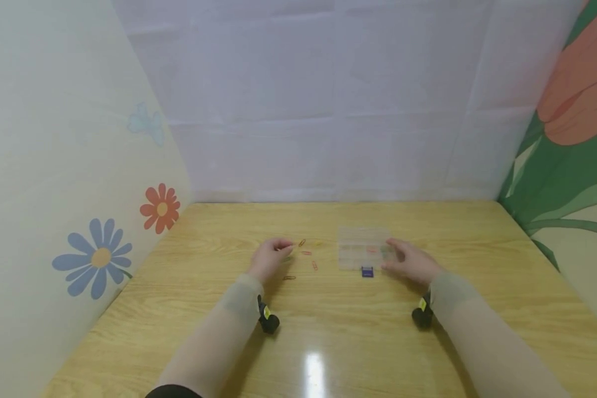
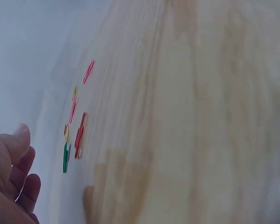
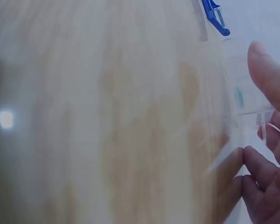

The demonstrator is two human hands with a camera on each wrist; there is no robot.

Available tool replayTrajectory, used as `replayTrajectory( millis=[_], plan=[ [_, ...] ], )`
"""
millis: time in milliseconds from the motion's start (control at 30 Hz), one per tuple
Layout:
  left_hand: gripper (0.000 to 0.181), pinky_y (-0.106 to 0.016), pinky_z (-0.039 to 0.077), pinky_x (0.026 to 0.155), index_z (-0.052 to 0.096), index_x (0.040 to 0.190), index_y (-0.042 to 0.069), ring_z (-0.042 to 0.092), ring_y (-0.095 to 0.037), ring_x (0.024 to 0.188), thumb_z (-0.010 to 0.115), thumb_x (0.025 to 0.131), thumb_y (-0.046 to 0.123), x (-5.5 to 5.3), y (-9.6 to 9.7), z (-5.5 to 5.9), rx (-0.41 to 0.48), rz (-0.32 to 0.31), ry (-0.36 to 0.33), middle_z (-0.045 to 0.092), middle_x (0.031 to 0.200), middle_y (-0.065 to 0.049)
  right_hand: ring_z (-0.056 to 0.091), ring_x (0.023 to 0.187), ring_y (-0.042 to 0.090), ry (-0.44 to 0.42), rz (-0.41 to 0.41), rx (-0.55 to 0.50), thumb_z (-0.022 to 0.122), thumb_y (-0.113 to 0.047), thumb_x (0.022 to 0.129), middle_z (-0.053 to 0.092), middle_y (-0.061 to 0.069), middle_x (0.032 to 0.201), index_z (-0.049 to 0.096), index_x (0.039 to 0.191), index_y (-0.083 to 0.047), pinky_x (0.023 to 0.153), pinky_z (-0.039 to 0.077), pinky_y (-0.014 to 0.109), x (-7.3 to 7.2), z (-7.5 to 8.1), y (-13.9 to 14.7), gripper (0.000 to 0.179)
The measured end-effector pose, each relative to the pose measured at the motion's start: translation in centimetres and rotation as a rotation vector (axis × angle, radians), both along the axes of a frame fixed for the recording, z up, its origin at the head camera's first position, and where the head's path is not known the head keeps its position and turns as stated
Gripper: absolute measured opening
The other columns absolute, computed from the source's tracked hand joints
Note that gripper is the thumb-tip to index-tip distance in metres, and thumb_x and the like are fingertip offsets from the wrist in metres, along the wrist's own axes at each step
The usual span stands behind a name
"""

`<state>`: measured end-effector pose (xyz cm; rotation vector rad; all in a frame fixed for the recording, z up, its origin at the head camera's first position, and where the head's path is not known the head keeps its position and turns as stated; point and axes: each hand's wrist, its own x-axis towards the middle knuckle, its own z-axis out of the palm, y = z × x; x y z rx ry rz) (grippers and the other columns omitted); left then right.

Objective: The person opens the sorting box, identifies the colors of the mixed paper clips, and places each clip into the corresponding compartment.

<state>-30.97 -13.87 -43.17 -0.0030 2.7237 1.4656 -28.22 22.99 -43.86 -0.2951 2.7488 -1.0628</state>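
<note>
A transparent plastic box [image 1: 350,251] with inner dividers and a blue latch [image 1: 367,272] lies right of the table's middle. My right hand [image 1: 412,262] holds its right end, thumb at the near side and fingers round the far corner. Inside the box show a pink clip [image 1: 371,250] and a green piece [image 3: 239,97]. To the left, my left hand [image 1: 271,258] is over the table beside loose paper clips: red [image 2: 80,135], green [image 2: 65,157] and pink [image 2: 88,72]. Its thumb and fingers are bent slightly, with nothing visible between them.
A dark red clip [image 1: 289,278] lies on the near side of the left hand. The wooden table [image 1: 358,331] ends at a white cloth backdrop [image 1: 328,110], with flower-printed panels [image 1: 99,257] at both sides. Each wrist wears a black camera [image 1: 268,320].
</note>
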Motion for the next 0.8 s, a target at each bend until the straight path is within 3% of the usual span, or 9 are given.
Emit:
replayTrajectory(
  millis=[233,400,500,633,800],
  plan=[
    [0.011,-0.037,0.043,0.080,0.071,0.099,0.014,0.056,-0.019,0.089,0.065,0.092,0.021,0.8,-1.7,-0.2,-0.079,-0.090,0.009,0.064,0.095,-0.002,0.022,0.138,0.047,-0.007,-0.003,0.003,0.065,-0.052,0.087,0.023,0.024,0.154,0.027,0.151,-0.012,0.107,0.016,0.064,-0.1,0.1,-0.1,0.085],
    [0.010,-0.041,0.044,0.088,0.072,0.099,0.018,0.059,-0.018,0.095,0.069,0.090,0.021,1.3,-2.2,-0.6,-0.144,-0.151,0.003,0.066,0.101,0.002,0.021,0.138,0.047,-0.015,-0.009,0.006,0.065,-0.054,0.086,0.023,0.024,0.154,0.026,0.151,-0.012,0.107,0.016,0.064,-0.2,0.1,0.1,0.087],
    [0.012,-0.043,0.042,0.096,0.072,0.099,0.020,0.059,-0.018,0.101,0.070,0.088,0.025,1.1,-2.0,-1.0,-0.168,-0.175,0.007,0.068,0.107,0.003,0.021,0.139,0.047,-0.018,-0.010,0.000,0.065,-0.054,0.085,0.022,0.023,0.154,0.026,0.151,-0.012,0.108,0.015,0.063,-0.2,0.0,0.1,0.087],
    [0.017,-0.043,0.043,0.094,0.072,0.101,0.020,0.060,-0.017,0.098,0.073,0.085,0.026,1.1,-1.5,-1.0,-0.220,-0.238,0.029,0.068,0.104,0.003,0.020,0.139,0.046,-0.023,-0.008,-0.012,0.065,-0.053,0.085,0.022,0.023,0.155,0.026,0.151,-0.012,0.108,0.015,0.063,-0.2,-0.1,0.1,0.087],
    [0.026,-0.040,0.044,0.092,0.071,0.109,0.024,0.061,-0.013,0.096,0.074,0.084,0.031,1.3,-0.3,-0.3,-0.363,-0.317,0.076,0.068,0.100,0.006,0.021,0.139,0.046,-0.032,-0.009,-0.014,0.066,-0.052,0.086,0.022,0.022,0.155,0.026,0.152,-0.013,0.108,0.016,0.063,-0.2,0.0,0.0,0.086]
  ],
)
